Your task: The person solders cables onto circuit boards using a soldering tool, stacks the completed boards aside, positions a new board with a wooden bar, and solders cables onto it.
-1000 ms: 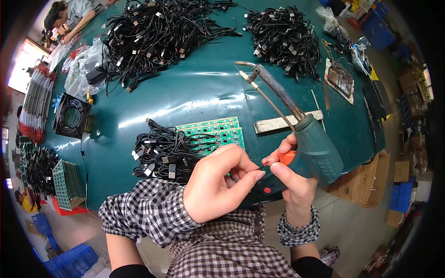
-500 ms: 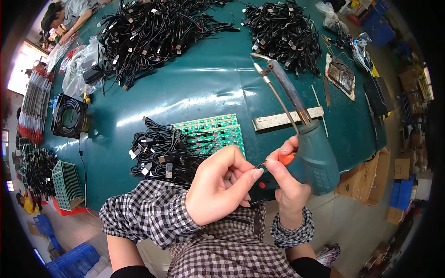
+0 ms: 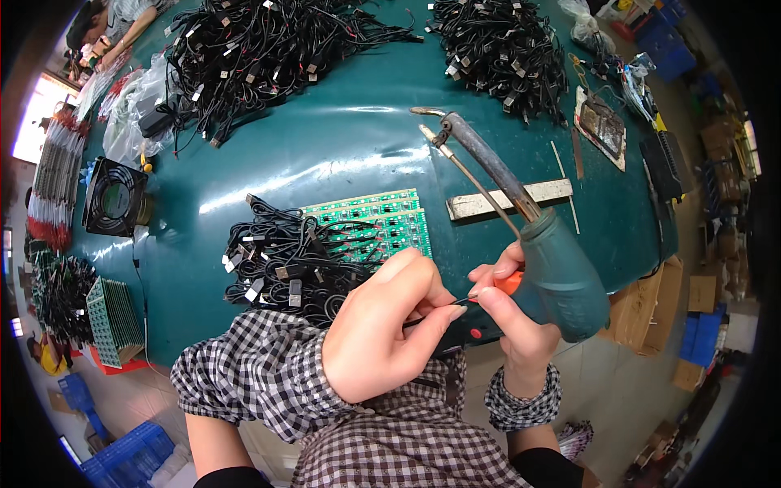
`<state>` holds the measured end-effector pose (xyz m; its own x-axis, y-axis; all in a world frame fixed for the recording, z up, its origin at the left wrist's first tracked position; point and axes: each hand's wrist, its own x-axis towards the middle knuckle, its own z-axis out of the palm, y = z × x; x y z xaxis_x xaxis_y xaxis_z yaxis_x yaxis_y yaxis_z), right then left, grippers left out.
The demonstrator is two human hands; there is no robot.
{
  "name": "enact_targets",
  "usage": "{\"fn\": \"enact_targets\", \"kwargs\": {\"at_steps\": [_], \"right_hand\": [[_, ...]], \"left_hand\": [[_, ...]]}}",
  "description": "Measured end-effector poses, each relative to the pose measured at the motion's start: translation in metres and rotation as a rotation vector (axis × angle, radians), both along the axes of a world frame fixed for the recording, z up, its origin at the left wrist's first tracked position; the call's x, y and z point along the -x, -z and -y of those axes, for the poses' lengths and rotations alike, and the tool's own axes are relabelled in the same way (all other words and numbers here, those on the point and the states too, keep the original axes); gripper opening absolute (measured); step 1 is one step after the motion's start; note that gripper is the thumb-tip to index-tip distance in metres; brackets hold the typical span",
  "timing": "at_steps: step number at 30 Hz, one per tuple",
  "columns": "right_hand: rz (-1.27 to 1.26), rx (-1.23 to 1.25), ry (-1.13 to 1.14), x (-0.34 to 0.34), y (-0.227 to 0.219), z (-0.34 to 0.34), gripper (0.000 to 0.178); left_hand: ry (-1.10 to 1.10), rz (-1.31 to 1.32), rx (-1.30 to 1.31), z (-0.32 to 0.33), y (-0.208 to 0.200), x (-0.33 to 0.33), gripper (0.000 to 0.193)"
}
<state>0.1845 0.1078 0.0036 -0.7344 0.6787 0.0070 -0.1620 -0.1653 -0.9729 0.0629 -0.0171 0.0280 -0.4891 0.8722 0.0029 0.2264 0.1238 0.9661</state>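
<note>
Closed in a pinch, my left hand (image 3: pixel 390 325) grips a thin black cable (image 3: pixel 461 302) near its end. My right hand (image 3: pixel 525 329) is wrapped around a soldering gun (image 3: pixel 569 285) with a green handle and an orange trigger (image 3: pixel 510 283). The right thumb and fingertips also meet at the cable's end, where a bit of red wire shows. Up and to the left points the gun's metal tube, with a thin feed tube alongside. Beyond my left hand, a bunch of black USB cables (image 3: pixel 272 264) overlaps green circuit boards (image 3: pixel 407 232).
Two large heaps of black USB cables (image 3: pixel 244 73) lie at the far side. A whitish bar (image 3: pixel 508 201) rests beyond the gun. At left stand a black fan (image 3: pixel 116 198) and stacked boards (image 3: pixel 114 325). Another person (image 3: pixel 102 32) sits far left.
The soldering gun has tilted, its tip swinging left and slightly down. My right hand has shifted a little right and down, and slightly more cable shows between the hands.
</note>
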Motion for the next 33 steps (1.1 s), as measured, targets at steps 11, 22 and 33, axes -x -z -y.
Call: {"fn": "enact_targets", "kwargs": {"at_steps": [11,22,33], "right_hand": [[-0.091,0.420,-0.056,0.000,0.013,-0.005,0.044],[-0.060,0.441,0.020,0.005,0.024,0.004,0.043],[0.131,0.201,0.003,-0.021,0.016,0.002,0.045]], "left_hand": [[0.034,-0.135,-0.094,0.003,0.002,0.006,0.014],[-0.070,-0.280,-0.061,0.003,0.001,-0.003,0.019],[-0.156,-0.794,0.097,0.021,-0.041,0.027,0.018]]}}
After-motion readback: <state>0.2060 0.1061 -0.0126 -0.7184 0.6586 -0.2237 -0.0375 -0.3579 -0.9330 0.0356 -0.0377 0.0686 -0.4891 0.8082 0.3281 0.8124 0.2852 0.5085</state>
